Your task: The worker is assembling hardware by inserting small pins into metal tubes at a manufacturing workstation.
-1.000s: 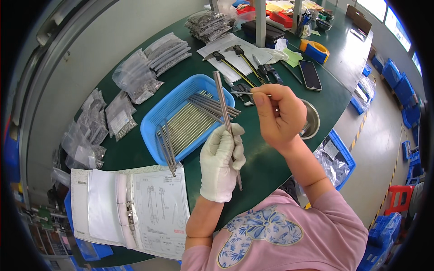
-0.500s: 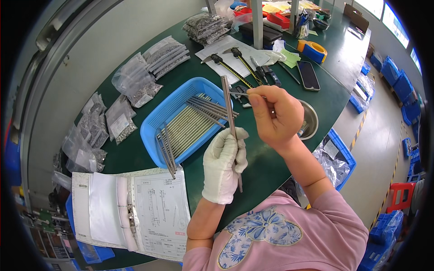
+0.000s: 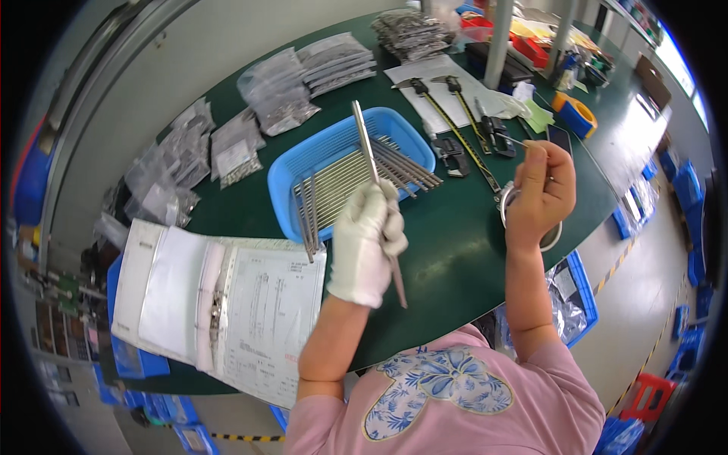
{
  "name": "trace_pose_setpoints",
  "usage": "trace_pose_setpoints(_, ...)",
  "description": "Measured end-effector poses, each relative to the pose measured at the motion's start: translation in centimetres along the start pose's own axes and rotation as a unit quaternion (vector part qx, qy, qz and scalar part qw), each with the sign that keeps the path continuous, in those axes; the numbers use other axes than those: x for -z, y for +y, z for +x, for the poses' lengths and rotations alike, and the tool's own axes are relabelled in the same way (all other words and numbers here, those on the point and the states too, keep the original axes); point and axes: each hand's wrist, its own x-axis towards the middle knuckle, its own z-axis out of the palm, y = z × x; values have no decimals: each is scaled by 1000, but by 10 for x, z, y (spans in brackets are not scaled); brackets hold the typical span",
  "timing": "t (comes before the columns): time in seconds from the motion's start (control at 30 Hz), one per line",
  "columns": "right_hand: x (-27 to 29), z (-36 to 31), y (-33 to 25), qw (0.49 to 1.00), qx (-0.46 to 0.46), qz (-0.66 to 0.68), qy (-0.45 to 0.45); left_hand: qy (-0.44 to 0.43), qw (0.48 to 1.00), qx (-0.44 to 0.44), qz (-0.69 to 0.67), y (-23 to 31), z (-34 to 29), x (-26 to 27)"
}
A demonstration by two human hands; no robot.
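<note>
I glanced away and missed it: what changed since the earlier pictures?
The right hand moved right, away from the held rod, its thin pin still pinched. The view also turned. The left hand still grips the rod; the basket stays put.

This is a workshop. Calipers (image 3: 458, 134), a technical drawing (image 3: 269, 318) and bagged metal parts (image 3: 337, 64) lie on a green workbench (image 3: 447, 258). Striped tape (image 3: 246, 437) marks the floor (image 3: 607, 311).

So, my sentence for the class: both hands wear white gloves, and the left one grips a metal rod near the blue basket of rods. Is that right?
Not quite: the head view shows that only the left hand wears a white glove; the right hand is bare. The left does grip a metal rod near the blue basket of rods.
</note>
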Motion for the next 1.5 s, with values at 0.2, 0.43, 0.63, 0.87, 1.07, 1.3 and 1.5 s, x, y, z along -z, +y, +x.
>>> trace_pose_setpoints(0.2,5,-37,39,990,-71,-48,-116,163,856,24,489,68,57,60)
trace_pose_setpoints(0.43,15,-56,65,979,-109,-46,-163,174,364,147,903,64,92,91)
trace_pose_setpoints(0.63,20,-54,68,979,-114,-22,-165,105,282,202,932,58,105,82)
trace_pose_setpoints(0.87,13,-60,53,975,-104,-26,-193,112,595,147,782,0,174,104)
trace_pose_setpoints(1.07,15,-65,61,971,-128,-17,-199,206,830,197,479,-32,174,76)
trace_pose_setpoints(1.3,19,-56,35,966,-50,-3,-252,152,982,16,111,-12,98,28)
trace_pose_setpoints(1.5,0,-40,-9,924,150,2,-352,-11,993,-37,-110,-5,45,3)
